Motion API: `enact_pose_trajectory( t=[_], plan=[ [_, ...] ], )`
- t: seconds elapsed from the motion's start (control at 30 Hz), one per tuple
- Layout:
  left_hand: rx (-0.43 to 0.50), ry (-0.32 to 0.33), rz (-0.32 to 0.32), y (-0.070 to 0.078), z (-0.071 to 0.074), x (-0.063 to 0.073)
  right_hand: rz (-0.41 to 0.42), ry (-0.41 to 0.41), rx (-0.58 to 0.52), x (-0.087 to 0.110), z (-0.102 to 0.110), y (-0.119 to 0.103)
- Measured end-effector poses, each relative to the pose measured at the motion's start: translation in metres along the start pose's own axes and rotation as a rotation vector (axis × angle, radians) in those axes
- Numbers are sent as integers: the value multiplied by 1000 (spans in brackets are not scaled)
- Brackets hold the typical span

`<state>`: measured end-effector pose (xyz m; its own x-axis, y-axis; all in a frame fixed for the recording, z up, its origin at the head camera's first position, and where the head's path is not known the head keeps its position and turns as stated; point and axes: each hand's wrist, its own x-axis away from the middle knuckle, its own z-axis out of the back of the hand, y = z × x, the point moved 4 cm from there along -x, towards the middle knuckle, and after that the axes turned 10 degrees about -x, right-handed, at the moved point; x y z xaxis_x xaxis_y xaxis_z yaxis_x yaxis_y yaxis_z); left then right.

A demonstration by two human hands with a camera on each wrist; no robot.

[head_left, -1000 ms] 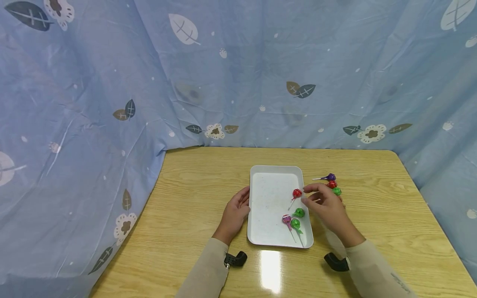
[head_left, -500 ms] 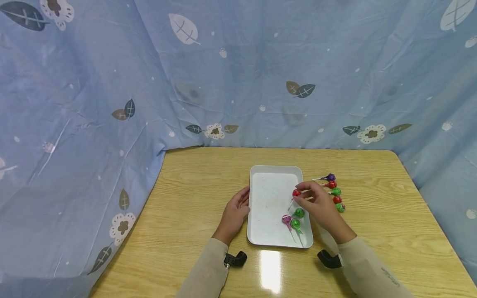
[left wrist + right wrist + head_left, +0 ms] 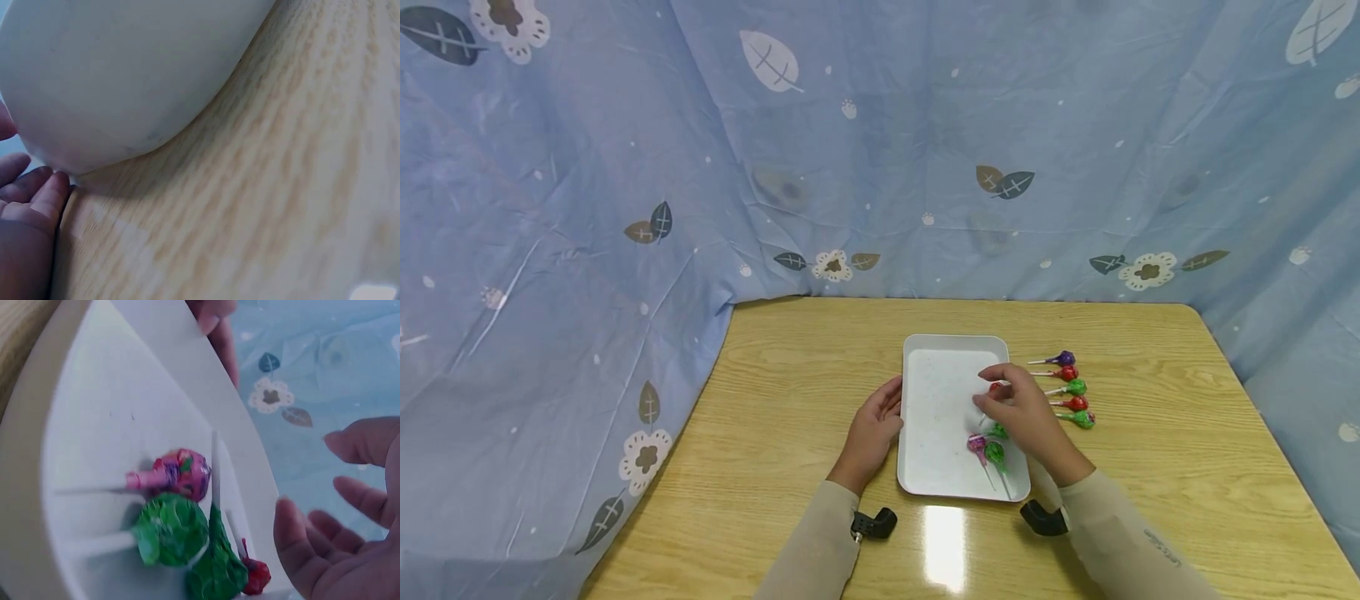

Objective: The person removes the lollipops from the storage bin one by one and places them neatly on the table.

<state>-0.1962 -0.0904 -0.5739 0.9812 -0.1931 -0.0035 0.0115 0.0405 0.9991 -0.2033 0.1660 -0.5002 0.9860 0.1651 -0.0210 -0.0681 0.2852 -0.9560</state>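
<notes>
My left hand [image 3: 874, 425] rests against the left side of a white rectangular tray [image 3: 936, 375]; in the left wrist view its fingertips [image 3: 57, 182] touch the tray's outer wall. Over the tray's right half hovers my right hand [image 3: 1018, 408], thumb and fingers apart with nothing between them. Beneath it lies a red lollipop [image 3: 995, 387], partly covered by the fingers. Nearer me in the tray are a pink lollipop [image 3: 976, 442] and two green lollipops, the front one [image 3: 995, 452] in full sight, the other [image 3: 997, 431] partly behind the hand.
Right of the tray, lollipops lie in a column on the wooden table [image 3: 805, 358]: a purple one [image 3: 1064, 358] at the back, then red [image 3: 1069, 373], green [image 3: 1077, 387], red [image 3: 1078, 403] and green [image 3: 1084, 419]. A blue patterned curtain [image 3: 880, 150] hangs behind the table.
My right hand has moved left from the tray's right rim to over its interior, uncovering the column of lollipops. The left hand stays at the tray's side.
</notes>
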Motion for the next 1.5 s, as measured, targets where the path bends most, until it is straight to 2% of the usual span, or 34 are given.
enact_pose_trajectory(
  t=[0.4, 0.67, 0.9, 1.2, 1.5],
  plan=[
    [4, 10, -1, -4, 0, -1, -136, 16, 111, -2, -14, 2],
    [-5, 5, -1, -2, 0, -1, -153, 29, 237, -1, -23, -3],
    [-13, 13, 2, -1, 1, -1, -131, 51, 323, 1, -28, -7],
    [-11, 6, -7, 0, 1, 0, -169, 9, 311, -2, -34, -5],
    [-29, 22, 2, 0, 1, 0, -148, -5, 289, -9, -38, 6]
  ],
)
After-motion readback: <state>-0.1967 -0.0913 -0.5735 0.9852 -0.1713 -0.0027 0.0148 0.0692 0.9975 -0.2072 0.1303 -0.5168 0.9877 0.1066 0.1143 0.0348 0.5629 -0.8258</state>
